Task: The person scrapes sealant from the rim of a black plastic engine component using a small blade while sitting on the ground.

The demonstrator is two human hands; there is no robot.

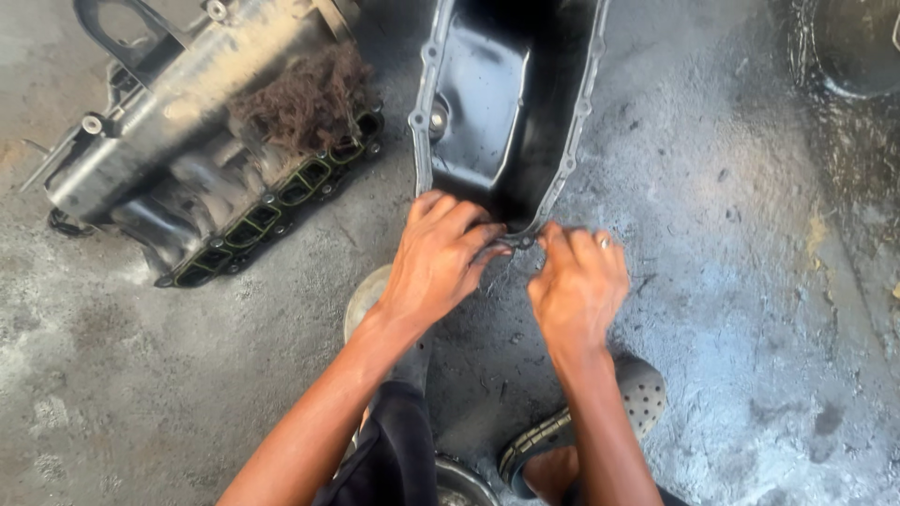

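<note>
**On the workshop floor, two hands at the pan's near edge**

Across the stained concrete floor [750,281] lies a grey intake manifold [187,141] with a wad of brown fibre [305,98] on top, off to the left. Beside it sits the black oil pan [497,103], open side up, its bolt-holed flange facing the person. It looks like stiff pressed steel, fairly heavy and probably oily, so the flange offers the surest grip. Both hands meet at its nearest edge: the left hand [436,262] is curled, fingertips pinching the rim; the right hand [577,281] is closed likewise, pinching what seems a thin gasket strip.
</note>
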